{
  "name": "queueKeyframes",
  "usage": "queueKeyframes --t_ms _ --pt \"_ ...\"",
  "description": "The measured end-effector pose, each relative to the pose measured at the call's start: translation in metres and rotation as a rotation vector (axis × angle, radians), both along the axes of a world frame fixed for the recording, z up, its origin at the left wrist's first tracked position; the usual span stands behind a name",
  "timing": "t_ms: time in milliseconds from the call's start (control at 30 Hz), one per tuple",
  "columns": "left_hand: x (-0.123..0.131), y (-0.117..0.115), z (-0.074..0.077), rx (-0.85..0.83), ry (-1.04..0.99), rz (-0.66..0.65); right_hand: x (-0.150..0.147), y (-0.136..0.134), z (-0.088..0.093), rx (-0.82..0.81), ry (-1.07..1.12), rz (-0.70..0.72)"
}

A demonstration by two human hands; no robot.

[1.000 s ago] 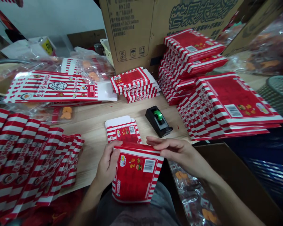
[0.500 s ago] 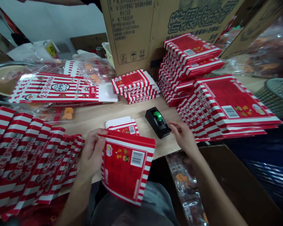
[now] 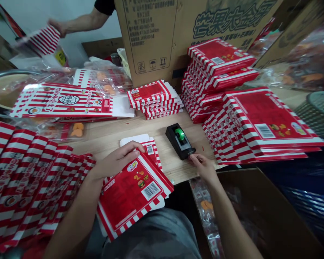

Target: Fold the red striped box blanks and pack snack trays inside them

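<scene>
My left hand point(image 3: 116, 162) grips the top edge of a red-and-white striped carton point(image 3: 132, 194), which lies tilted over the table edge and my lap. A second flat carton point(image 3: 144, 145) lies on the table just beyond it. My right hand point(image 3: 202, 165) has its fingertips pinched at the front cutter end of a black tape dispenser point(image 3: 180, 141) with a green roll. Whether tape is between the fingers is too small to tell.
Stacks of flat striped cartons point(image 3: 261, 126) fill the right side, with more at the back point(image 3: 155, 97) and fanned at the left point(image 3: 32, 180). A large cardboard box point(image 3: 162, 36) stands behind. Another person's arm point(image 3: 81, 23) reaches at the top left. A green basket point(image 3: 318, 111) sits right.
My right hand left the carton and moved right to the tape dispenser's front. My left hand lowered and tilted the carton flatter onto the table edge. Another person's arm appeared at the top left.
</scene>
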State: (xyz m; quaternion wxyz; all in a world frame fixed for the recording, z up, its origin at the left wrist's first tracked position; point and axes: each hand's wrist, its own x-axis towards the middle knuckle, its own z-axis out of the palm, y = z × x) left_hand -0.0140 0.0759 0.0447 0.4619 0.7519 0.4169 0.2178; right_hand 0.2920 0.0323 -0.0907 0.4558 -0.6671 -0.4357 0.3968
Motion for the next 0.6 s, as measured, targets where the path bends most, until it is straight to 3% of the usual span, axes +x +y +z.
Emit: queueKeyframes --t_ms 133,267,333,400,467,533,600 --pt "0.008 -0.004 0.006 0.015 -0.026 -0.071 -0.002 0.0 0.009 0.003 -0.071 -0.043" --pt "0.012 -0.009 0.006 0.006 -0.033 -0.138 -0.019 -0.015 0.056 0.061 -0.07 0.045" --pt "0.015 -0.009 0.006 0.002 -0.021 -0.188 -0.033 -0.023 0.09 0.087 -0.043 0.205" --pt "0.019 -0.008 0.008 0.001 -0.014 -0.23 -0.048 -0.026 0.123 0.106 0.001 0.579" --pt "0.023 -0.008 0.012 0.0 -0.015 -0.267 -0.061 -0.023 0.143 0.14 -0.022 0.838" --pt "0.026 -0.009 0.017 0.0 -0.019 -0.31 -0.068 -0.015 0.149 0.131 -0.054 0.919" --pt "0.028 -0.01 0.021 -0.012 -0.046 -0.333 -0.071 -0.007 0.142 0.028 0.037 0.936"
